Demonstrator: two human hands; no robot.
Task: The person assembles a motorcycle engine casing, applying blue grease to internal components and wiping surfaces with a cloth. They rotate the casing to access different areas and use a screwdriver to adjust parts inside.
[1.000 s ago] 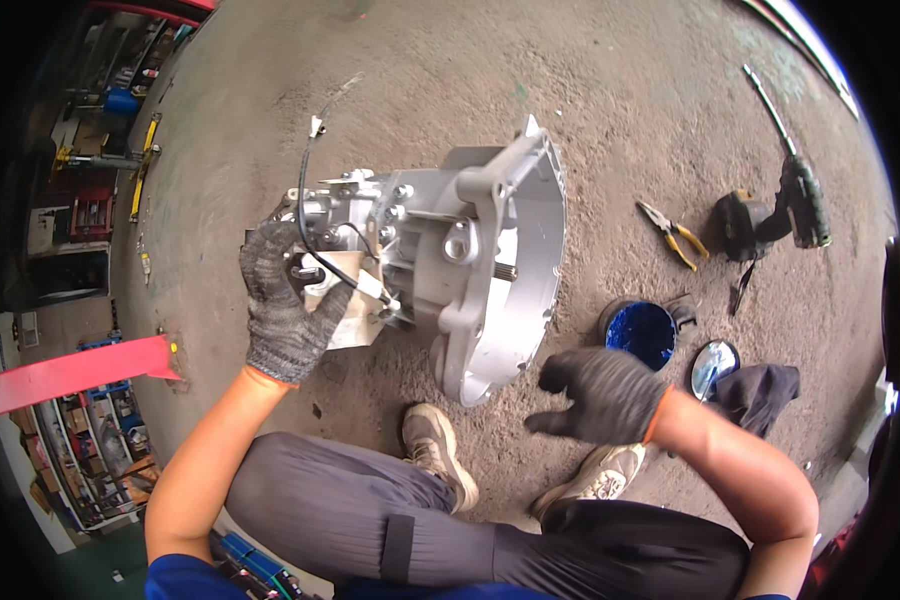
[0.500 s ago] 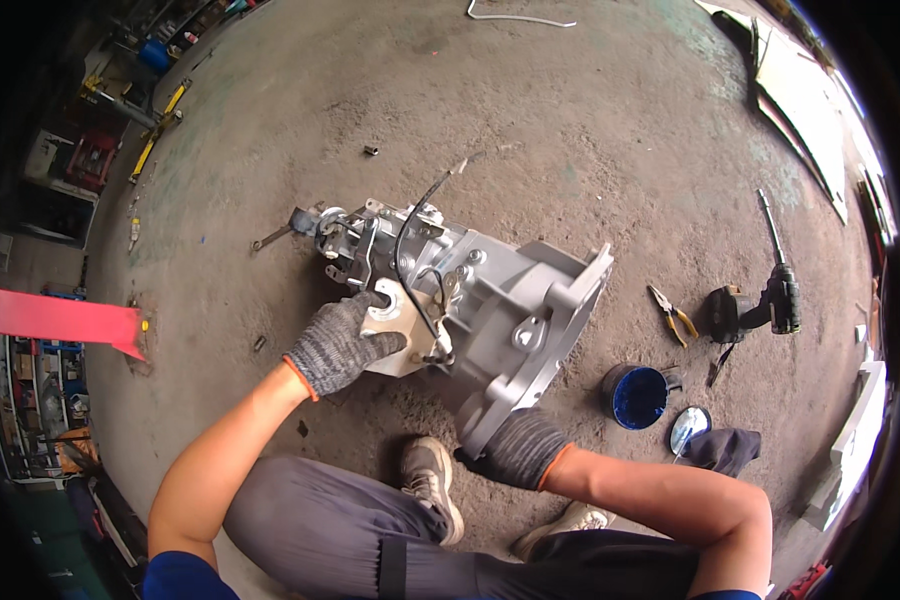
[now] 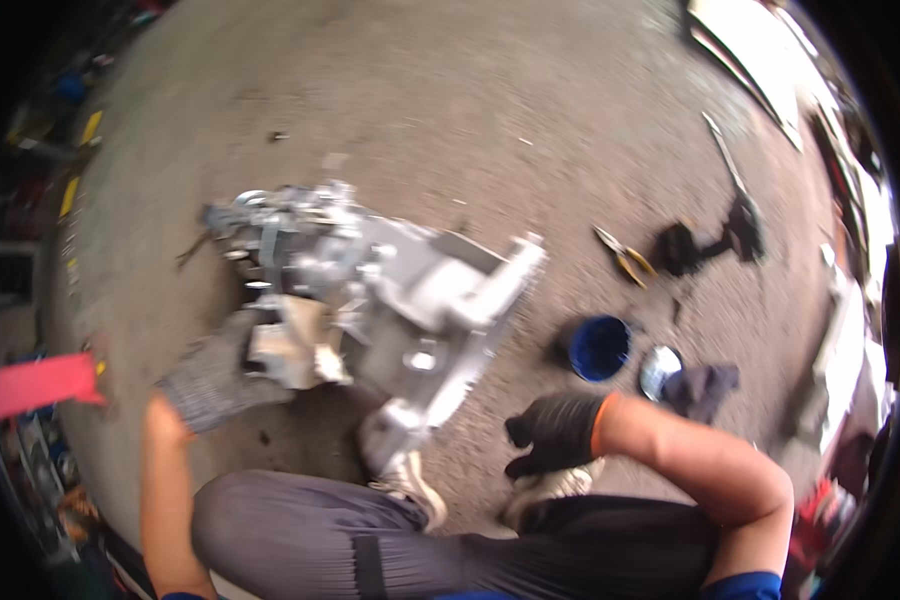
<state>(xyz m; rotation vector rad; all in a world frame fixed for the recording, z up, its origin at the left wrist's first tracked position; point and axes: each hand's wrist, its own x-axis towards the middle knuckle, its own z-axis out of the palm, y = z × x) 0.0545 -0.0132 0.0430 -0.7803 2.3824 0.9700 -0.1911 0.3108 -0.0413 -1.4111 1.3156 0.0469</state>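
A silver-grey vehicle gearbox lies on the floor before my knees, blurred by motion. My left hand, in a grey knitted glove with an orange cuff, grips the pale mounting bracket on the gearbox's near left side; its fingertips are smeared. To the right of the gearbox's wide bell-shaped end, my right hand hangs in the air in a matching dark-palmed glove. It touches nothing, its fingers bent and apart from the thumb.
On the right lie pliers, a cordless power tool with a long socket shaft, a blue-lined tin, a round lid and a dark cloth. A red beam juts in from the left.
My right hand has let go of the gearbox's bell end and moved right. My left hand stays at the bracket. The whole view has shifted, with things now further left and blurred.
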